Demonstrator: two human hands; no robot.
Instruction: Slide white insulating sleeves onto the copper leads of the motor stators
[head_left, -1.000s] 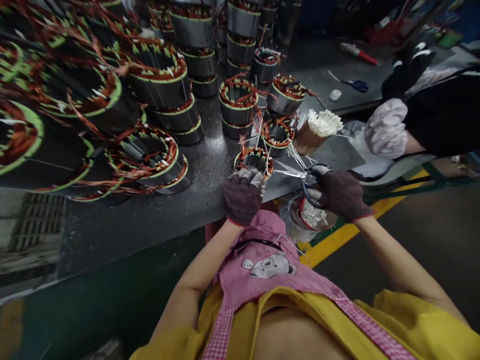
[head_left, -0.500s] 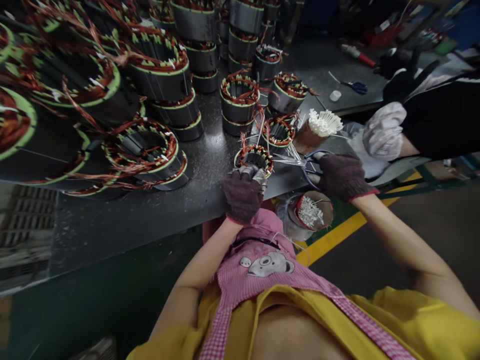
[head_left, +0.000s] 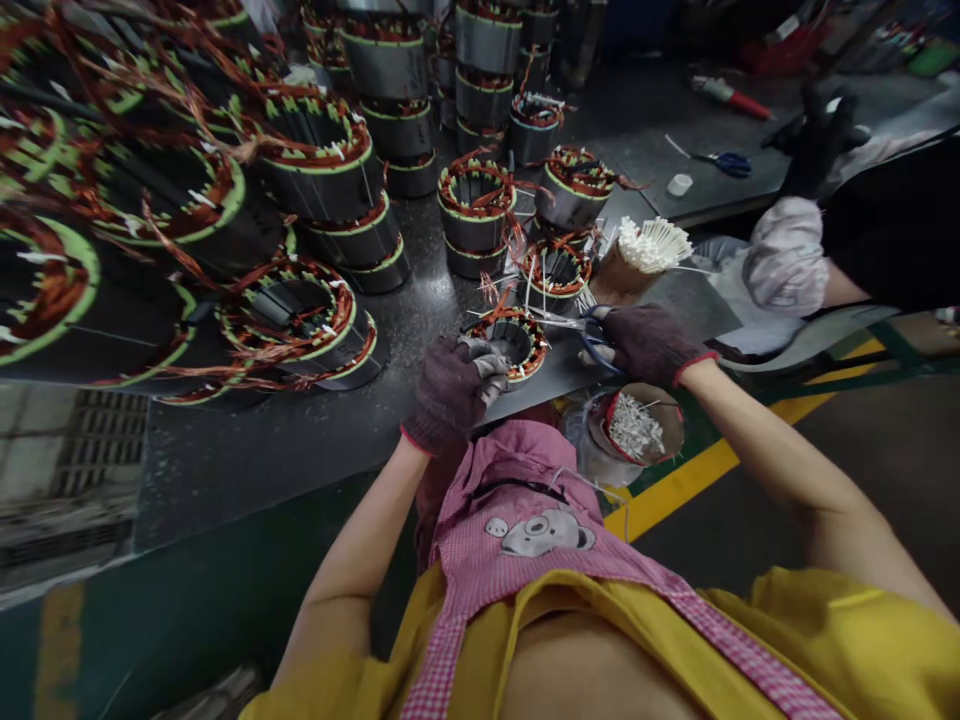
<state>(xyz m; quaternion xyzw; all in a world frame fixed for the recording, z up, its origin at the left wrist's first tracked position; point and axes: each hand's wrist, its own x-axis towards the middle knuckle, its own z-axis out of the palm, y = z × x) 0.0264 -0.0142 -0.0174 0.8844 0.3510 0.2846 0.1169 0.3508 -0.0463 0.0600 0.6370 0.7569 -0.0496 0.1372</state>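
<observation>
A small motor stator (head_left: 537, 362) with copper windings and a pale green rim stands near the bench's front edge. My left hand (head_left: 456, 385), in a dark knit glove with greyed fingertips, is closed round its left side. In my gloved right hand (head_left: 651, 340) is a pair of scissors (head_left: 598, 345) with blue handles. Their blades point left and reach the stator's right rim; how far they are parted I cannot tell. Behind it sits another stator (head_left: 559, 272) with white ties sticking up. A brown holder (head_left: 619, 280) of white cable ties (head_left: 652, 245) stands to the right.
Stacked stators (head_left: 322, 180) fill the bench's left and back, loose copper leads hanging off them. A bin of white clippings (head_left: 636, 425) is below the front edge. At right are a co-worker's sleeve (head_left: 787, 255), another blue-handled tool (head_left: 727, 163) and a white cap (head_left: 679, 185).
My left hand has shifted from the stator's front to its left side, uncovering more of its opening. My right hand has moved left with the scissors, bringing the blades to the rim.
</observation>
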